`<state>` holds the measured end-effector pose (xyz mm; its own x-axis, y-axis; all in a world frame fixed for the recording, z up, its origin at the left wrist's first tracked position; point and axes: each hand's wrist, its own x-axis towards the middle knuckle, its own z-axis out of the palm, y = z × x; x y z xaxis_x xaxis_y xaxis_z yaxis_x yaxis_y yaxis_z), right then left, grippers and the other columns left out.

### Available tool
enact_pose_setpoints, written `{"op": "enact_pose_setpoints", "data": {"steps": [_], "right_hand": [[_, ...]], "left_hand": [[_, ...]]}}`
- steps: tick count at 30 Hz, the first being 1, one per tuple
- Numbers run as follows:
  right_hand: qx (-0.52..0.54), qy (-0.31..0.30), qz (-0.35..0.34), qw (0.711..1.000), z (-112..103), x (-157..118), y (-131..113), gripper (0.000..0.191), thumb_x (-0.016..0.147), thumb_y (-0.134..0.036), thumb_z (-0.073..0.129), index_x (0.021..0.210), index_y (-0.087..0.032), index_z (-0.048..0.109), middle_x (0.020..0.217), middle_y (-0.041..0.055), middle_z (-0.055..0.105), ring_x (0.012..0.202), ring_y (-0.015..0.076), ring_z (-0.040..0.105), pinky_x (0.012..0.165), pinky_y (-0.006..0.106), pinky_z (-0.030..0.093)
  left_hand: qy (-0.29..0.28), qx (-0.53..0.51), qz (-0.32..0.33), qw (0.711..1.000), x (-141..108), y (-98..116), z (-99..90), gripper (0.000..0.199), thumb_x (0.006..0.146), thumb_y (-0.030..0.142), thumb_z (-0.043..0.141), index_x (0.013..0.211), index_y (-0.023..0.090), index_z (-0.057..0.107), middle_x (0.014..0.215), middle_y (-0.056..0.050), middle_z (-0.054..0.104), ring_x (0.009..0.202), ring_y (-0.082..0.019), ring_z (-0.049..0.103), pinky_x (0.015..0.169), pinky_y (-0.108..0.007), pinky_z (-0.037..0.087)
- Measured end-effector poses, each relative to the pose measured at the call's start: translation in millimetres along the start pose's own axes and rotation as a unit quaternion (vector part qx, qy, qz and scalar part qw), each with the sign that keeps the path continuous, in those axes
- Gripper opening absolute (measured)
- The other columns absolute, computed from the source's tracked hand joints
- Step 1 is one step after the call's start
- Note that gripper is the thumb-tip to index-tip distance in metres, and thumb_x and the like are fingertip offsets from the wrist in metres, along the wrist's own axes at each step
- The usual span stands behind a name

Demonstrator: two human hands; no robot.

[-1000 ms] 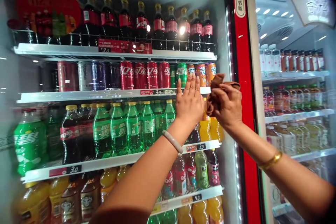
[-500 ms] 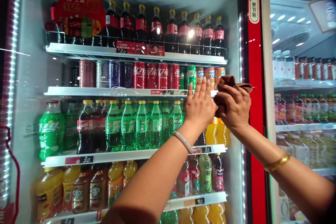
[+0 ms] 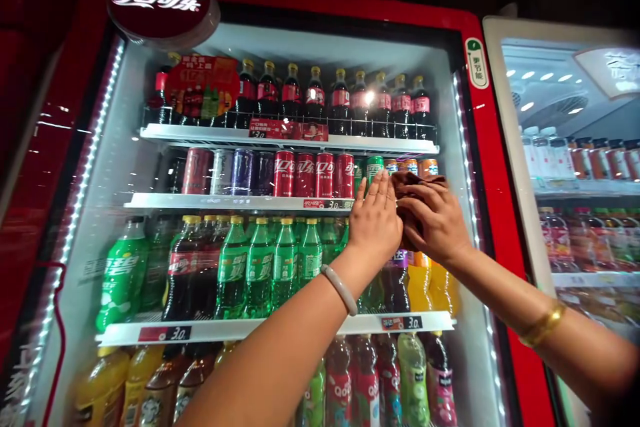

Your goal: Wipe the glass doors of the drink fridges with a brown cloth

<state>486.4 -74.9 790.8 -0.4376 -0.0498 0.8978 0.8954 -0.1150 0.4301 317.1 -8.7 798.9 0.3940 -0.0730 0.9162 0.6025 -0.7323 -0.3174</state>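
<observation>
My left hand (image 3: 376,217), with a pale bangle on its wrist, lies flat with fingers stretched upward against the glass door (image 3: 280,40) of a lit drinks fridge. Bunched under the fingers of my right hand (image 3: 434,220) is a brown cloth (image 3: 407,233), which covers part of the view of the cans behind. A gold bracelet circles the right wrist. The two hands are side by side, close to each other, in front of the can shelf. Whether the left hand touches the cloth's edge, I cannot tell.
Behind the glass stand rows of cola bottles (image 3: 315,90), red cans (image 3: 325,175) and green bottles (image 3: 260,257) on white shelves (image 3: 225,332). The red door frame (image 3: 500,167) runs down the right side. A second fridge (image 3: 560,267) stands beyond it.
My view has tilted up, bringing the round sign at the top into sight. My right hand and the cloth have shifted left along the glass, closer to my left hand.
</observation>
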Motion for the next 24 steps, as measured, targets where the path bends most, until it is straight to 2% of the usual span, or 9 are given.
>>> {"op": "enact_pose_setpoints", "data": {"steps": [2, 4, 8, 12, 15, 17, 19, 21, 24], "right_hand": [[0.016, -0.011, -0.026, 0.999, 6, 22, 3, 0.023, 0.089, -0.031, 0.062, 0.110, -0.030, 0.070, 0.131, 0.0032, 0.068, 0.127, 0.0299, 0.056, 0.106, 0.051, 0.047], [0.017, 0.001, 0.002, 1.000, 9, 35, 12, 0.019, 0.092, -0.031, 0.060, 0.108, -0.030, 0.070, 0.133, 0.0033, 0.068, 0.128, 0.0301, 0.056, 0.107, 0.053, 0.046], [0.010, 0.052, 0.093, 0.994, 6, 15, 4, 0.024, 0.092, -0.034, 0.058, 0.113, -0.026, 0.068, 0.142, 0.0090, 0.061, 0.137, 0.0354, 0.051, 0.112, 0.060, 0.043], [0.021, 0.016, -0.025, 0.999, 5, 0, -39, 0.041, 0.086, -0.042, 0.067, 0.124, -0.027, 0.065, 0.142, 0.0086, 0.060, 0.138, 0.0389, 0.049, 0.111, 0.062, 0.043], [0.005, 0.003, -0.103, 0.995, 16, 34, -42, 0.053, 0.085, -0.040, 0.070, 0.137, -0.032, 0.060, 0.140, 0.0048, 0.064, 0.133, 0.0352, 0.053, 0.112, 0.059, 0.042], [-0.015, 0.015, -0.079, 0.997, 25, 64, -25, 0.059, 0.088, -0.039, 0.067, 0.145, -0.032, 0.054, 0.138, 0.0050, 0.066, 0.131, 0.0342, 0.055, 0.112, 0.059, 0.040], [-0.042, 0.041, -0.008, 0.998, 30, 83, -6, 0.058, 0.088, -0.041, 0.065, 0.144, -0.030, 0.055, 0.131, 0.0082, 0.070, 0.126, 0.0354, 0.058, 0.106, 0.058, 0.042], [-0.071, 0.068, 0.058, 0.993, 31, 82, 2, 0.051, 0.086, -0.044, 0.067, 0.134, -0.026, 0.063, 0.122, 0.0124, 0.072, 0.118, 0.0364, 0.060, 0.097, 0.054, 0.046], [-0.077, 0.087, 0.079, 0.990, 28, 59, -18, 0.037, 0.083, -0.046, 0.071, 0.115, -0.026, 0.070, 0.113, 0.0129, 0.072, 0.111, 0.0348, 0.061, 0.086, 0.049, 0.049]], "left_hand": [[-0.004, 0.007, -0.010, 1.000, 4, -7, -7.0, 0.066, 0.099, 0.026, 0.034, 0.161, 0.005, 0.028, 0.170, -0.016, 0.029, 0.162, -0.025, 0.017, 0.135, -0.056, 0.010], [-0.006, 0.010, -0.026, 1.000, 7, -15, -15.8, 0.065, 0.099, 0.027, 0.033, 0.161, 0.006, 0.029, 0.170, -0.015, 0.026, 0.162, -0.026, 0.018, 0.134, -0.059, 0.008], [-0.011, 0.014, -0.044, 0.999, 4, -33, -32.3, 0.065, 0.099, 0.026, 0.034, 0.161, 0.008, 0.029, 0.172, -0.011, 0.023, 0.163, -0.023, 0.015, 0.135, -0.057, 0.005], [-0.010, 0.029, -0.037, 0.999, -3, -49, -41.9, 0.065, 0.098, 0.027, 0.038, 0.161, 0.013, 0.030, 0.172, -0.008, 0.023, 0.163, -0.024, 0.013, 0.135, -0.058, 0.003], [-0.013, 0.045, -0.033, 0.998, -2, -58, -47.3, 0.065, 0.099, 0.030, 0.036, 0.161, 0.012, 0.030, 0.171, -0.010, 0.026, 0.163, -0.025, 0.015, 0.135, -0.058, 0.004], [-0.008, 0.051, -0.036, 0.998, 0, -64, -51.5, 0.064, 0.100, 0.030, 0.034, 0.161, 0.012, 0.030, 0.170, -0.011, 0.028, 0.162, -0.025, 0.016, 0.135, -0.058, 0.005], [-0.001, 0.052, -0.040, 0.998, 1, -70, -55.9, 0.064, 0.100, 0.029, 0.034, 0.161, 0.013, 0.030, 0.170, -0.011, 0.029, 0.162, -0.025, 0.018, 0.135, -0.058, 0.007], [0.001, 0.049, -0.044, 0.998, -1, -76, -59.7, 0.063, 0.100, 0.029, 0.035, 0.161, 0.014, 0.030, 0.170, -0.010, 0.029, 0.162, -0.025, 0.019, 0.135, -0.058, 0.008], [-0.005, 0.046, -0.036, 0.998, -7, -83, -62.1, 0.063, 0.100, 0.029, 0.036, 0.161, 0.013, 0.030, 0.171, -0.010, 0.027, 0.162, -0.025, 0.020, 0.135, -0.058, 0.009]]}}
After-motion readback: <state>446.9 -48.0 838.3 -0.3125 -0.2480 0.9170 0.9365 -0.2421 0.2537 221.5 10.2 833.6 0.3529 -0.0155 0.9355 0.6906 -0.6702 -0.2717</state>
